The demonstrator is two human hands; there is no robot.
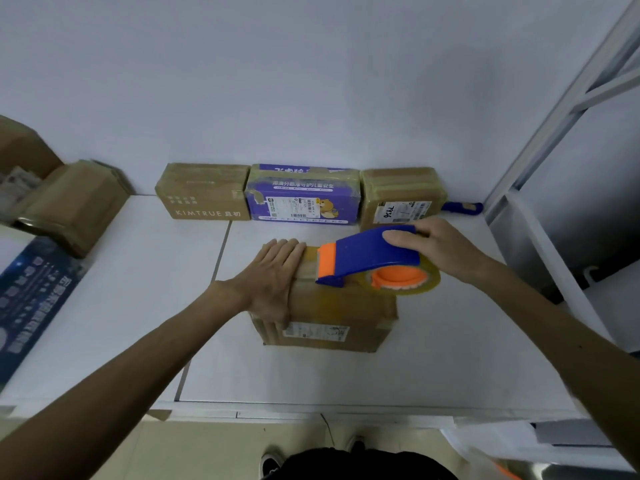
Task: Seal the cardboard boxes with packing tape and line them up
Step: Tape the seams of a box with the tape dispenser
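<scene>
Head view: cardboard box (332, 310) mid-table, in front of three boxes (301, 194) lined against the wall. Left hand (273, 280) flat, fingers spread, pinning its left edge. Right hand (433, 247) wrapped around the tape dispenser (367, 259), nose on the lid. Risk: box skidding, tape wrinkling off the seam if that hold slackens.

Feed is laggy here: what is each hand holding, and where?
Right hand grips the tape dispenser by its blue handle. Left hand holds nothing; it presses flat on the cardboard box.
</scene>
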